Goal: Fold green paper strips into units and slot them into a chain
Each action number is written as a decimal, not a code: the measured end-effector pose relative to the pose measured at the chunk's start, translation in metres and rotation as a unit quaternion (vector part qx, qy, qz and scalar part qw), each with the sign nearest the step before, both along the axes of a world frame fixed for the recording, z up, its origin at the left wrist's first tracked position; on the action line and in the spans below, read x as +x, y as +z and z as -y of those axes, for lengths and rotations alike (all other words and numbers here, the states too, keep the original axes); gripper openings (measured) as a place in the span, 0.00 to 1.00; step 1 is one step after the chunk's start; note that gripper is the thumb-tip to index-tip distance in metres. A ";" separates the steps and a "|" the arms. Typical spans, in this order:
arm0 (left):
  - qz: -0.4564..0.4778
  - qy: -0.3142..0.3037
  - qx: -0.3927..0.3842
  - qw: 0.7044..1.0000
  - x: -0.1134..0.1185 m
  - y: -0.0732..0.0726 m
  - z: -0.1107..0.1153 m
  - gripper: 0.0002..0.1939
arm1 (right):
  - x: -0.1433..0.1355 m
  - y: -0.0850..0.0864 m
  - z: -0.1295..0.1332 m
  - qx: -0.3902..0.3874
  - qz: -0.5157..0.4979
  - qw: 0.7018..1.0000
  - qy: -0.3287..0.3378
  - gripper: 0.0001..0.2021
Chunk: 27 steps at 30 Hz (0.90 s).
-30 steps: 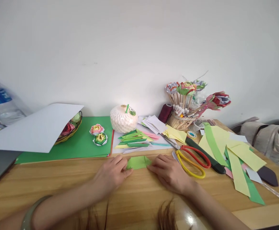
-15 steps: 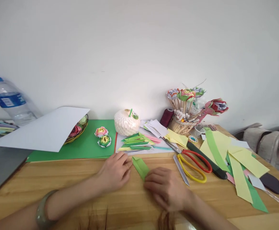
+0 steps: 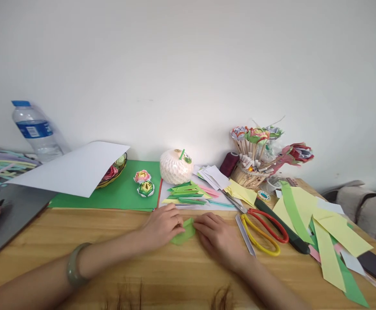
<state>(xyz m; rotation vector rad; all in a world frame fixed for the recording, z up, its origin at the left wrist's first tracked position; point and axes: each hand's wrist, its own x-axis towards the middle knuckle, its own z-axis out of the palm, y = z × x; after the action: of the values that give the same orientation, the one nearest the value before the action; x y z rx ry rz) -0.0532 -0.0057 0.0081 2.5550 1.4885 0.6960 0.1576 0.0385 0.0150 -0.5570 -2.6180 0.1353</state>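
Low over the wooden table, a light green paper strip [image 3: 187,232] lies between my two hands, its surface slightly blurred. My left hand [image 3: 162,226] is closed on the strip's left side, with thumb and fingers at its edge. From the right, my right hand [image 3: 218,237] holds the other edge, fingers bent and close together. Just behind the hands is a pile of folded green paper pieces [image 3: 186,193] on a white sheet. Right of my right hand lie scissors [image 3: 262,228] with red and yellow handles and a narrow folded grey-white strip [image 3: 245,234].
Two paper flowers [image 3: 145,188] rest on green card [image 3: 120,199]. Behind stand a white foam-netted ball [image 3: 176,167], a maroon thread spool [image 3: 229,164] and a basket of paper flowers [image 3: 251,174]. Paper strips [image 3: 328,258] spread at right; a bottle [image 3: 35,131] leans at left.
The green strip has turned and shifted between my hands, and my left hand now grips it as well. The camera view has swung slightly left.
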 end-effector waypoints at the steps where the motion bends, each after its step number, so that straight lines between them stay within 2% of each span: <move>1: 0.013 -0.012 -0.001 1.000 -0.002 -0.001 0.001 0.07 | 0.000 0.000 0.001 0.016 0.004 1.000 -0.010 0.10; 5: 0.052 -0.029 -0.015 0.998 -0.010 -0.003 0.004 0.09 | 0.003 0.002 0.007 0.054 0.022 0.997 -0.046 0.09; 11: 0.074 -0.058 -0.040 0.995 -0.019 0.001 0.004 0.11 | 0.006 0.006 0.010 0.044 0.070 0.996 -0.026 0.11; 17: 0.064 -0.050 -0.039 0.996 -0.023 0.001 0.007 0.11 | 0.005 0.005 0.010 0.043 0.063 0.997 -0.019 0.09; 21: 0.002 -0.058 0.027 0.998 -0.023 -0.001 0.007 0.04 | 0.004 0.004 0.009 0.064 0.057 0.996 -0.018 0.08; 25: -0.098 -0.096 0.142 0.980 -0.021 -0.002 0.010 0.09 | 0.003 0.005 0.008 0.067 0.054 0.996 -0.022 0.09; 27: -0.135 -0.114 0.162 0.971 -0.020 0.000 0.013 0.09 | 0.004 0.006 0.008 0.049 0.046 0.998 -0.013 0.09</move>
<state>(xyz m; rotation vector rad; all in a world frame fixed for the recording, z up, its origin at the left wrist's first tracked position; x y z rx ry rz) -0.0736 -0.0183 0.0084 3.1148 1.1942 0.6214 0.1614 0.0303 0.0213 -0.5767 -2.6885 -0.0267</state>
